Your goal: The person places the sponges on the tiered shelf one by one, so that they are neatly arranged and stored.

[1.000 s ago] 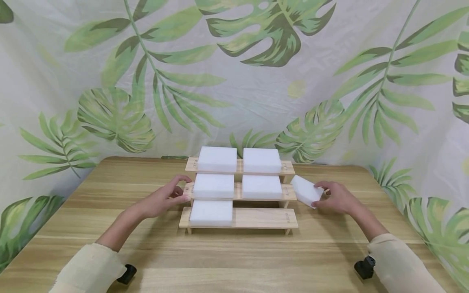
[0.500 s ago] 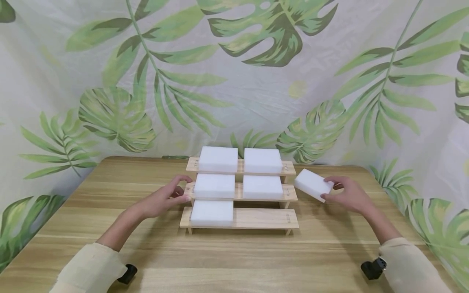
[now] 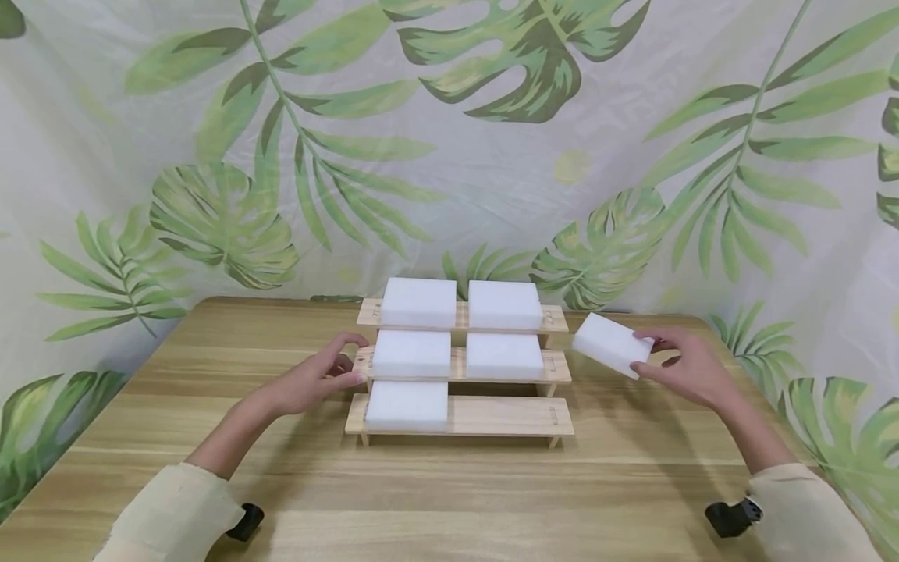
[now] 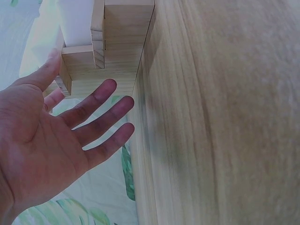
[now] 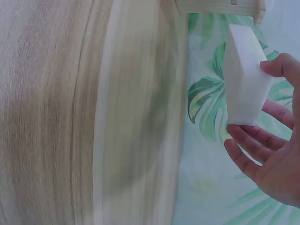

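White foam block (image 3: 608, 345): a plain rectangular slab with sharp edges and a matte, unmarked surface, held tilted in the air above the worktop (image 3: 449, 492), just off the right end of the stepped wooden rack (image 3: 460, 390). The right hand (image 3: 691, 367) pinches its right end, thumb on one broad face and fingers (image 5: 248, 145) under the other, as the right wrist view confirms. The left hand (image 3: 309, 382) lies spread and holds nothing, its fingertips at the left end of the rack's middle step; the left wrist view shows its palm flat and fingers (image 4: 101, 117) straight. The rack has three steps: two like blocks on the top step, two on the middle, one on the left half of the bottom step. Behind hangs a leaf-print curtain (image 3: 449, 140).
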Tool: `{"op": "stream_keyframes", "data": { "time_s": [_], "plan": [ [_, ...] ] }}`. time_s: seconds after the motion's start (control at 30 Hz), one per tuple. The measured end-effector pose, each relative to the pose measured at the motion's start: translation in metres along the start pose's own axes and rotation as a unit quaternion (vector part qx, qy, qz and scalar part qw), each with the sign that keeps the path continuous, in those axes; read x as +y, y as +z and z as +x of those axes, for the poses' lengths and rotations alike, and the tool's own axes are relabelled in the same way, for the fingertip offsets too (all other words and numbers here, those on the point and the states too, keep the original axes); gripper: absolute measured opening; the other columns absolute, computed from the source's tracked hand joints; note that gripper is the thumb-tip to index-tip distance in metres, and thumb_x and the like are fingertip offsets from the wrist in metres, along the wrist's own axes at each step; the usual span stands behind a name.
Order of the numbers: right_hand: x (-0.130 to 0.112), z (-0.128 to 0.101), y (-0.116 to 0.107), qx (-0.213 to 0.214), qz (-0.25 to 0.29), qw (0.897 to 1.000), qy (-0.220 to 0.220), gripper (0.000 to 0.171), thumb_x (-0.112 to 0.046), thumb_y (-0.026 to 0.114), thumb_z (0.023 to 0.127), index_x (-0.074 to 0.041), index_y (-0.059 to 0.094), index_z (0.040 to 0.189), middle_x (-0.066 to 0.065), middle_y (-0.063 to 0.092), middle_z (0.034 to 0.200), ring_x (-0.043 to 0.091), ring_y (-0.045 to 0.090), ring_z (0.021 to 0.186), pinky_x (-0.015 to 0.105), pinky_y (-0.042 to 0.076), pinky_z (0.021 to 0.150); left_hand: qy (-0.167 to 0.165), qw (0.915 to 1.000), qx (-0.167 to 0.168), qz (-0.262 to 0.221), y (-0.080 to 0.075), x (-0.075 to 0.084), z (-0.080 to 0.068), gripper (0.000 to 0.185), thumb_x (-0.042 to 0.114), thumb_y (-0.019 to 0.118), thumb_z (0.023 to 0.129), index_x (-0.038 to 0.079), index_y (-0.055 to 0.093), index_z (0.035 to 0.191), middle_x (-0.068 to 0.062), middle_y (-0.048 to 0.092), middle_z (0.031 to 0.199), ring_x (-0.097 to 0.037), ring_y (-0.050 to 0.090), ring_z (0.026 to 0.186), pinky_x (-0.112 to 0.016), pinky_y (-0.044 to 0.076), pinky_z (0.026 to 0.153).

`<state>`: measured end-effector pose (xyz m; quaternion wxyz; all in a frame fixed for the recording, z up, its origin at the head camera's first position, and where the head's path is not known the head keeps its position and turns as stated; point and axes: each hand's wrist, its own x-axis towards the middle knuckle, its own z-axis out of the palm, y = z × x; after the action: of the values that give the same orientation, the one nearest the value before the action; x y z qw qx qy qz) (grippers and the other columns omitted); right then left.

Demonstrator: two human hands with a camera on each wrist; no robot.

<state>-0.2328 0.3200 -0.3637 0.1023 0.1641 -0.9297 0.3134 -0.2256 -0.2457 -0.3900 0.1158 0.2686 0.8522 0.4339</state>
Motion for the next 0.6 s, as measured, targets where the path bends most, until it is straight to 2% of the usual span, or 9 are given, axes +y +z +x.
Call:
{"op": "stream_keyframes", "data": {
  "time_s": [0.27, 0.47, 0.6],
  "plan": [
    [0.000, -0.005, -0.010, 0.017, 0.016, 0.999, -0.023, 0.041, -0.004, 0.084, 0.082, 0.006, 0.071, 0.119, 0.024, 0.069, 0.113, -0.004, 0.057, 0.091, 0.021, 0.055, 0.068, -0.003, 1.0000, -0.001, 0.001, 0.000, 0.002, 0.000, 0.049, 0.018, 0.059, 0.107, 0.006, 0.030, 0.145, -0.018, 0.068, 0.108, -0.031, 0.065, 0.103, -0.048, 0.050, 0.085],
    [-0.002, -0.009, -0.014, 0.026, 0.030, 0.999, -0.032, 0.043, 0.000, 0.084, 0.081, 0.004, 0.070, 0.121, 0.020, 0.066, 0.117, -0.006, 0.057, 0.092, 0.019, 0.054, 0.071, -0.002, 1.0000, -0.001, 0.002, 0.000, 0.002, 0.000, 0.049, 0.018, 0.059, 0.107, 0.006, 0.030, 0.144, -0.017, 0.068, 0.107, -0.031, 0.065, 0.103, -0.048, 0.050, 0.085],
    [-0.007, -0.012, -0.018, 0.044, 0.040, 0.997, -0.046, 0.043, 0.003, 0.084, 0.079, 0.002, 0.070, 0.119, 0.002, 0.065, 0.115, -0.004, 0.059, 0.092, 0.017, 0.053, 0.073, -0.005, 1.0000, -0.001, 0.002, 0.000, 0.002, 0.000, 0.049, 0.018, 0.059, 0.107, 0.006, 0.030, 0.144, -0.017, 0.068, 0.107, -0.032, 0.065, 0.103, -0.048, 0.050, 0.085]
  ]
}}
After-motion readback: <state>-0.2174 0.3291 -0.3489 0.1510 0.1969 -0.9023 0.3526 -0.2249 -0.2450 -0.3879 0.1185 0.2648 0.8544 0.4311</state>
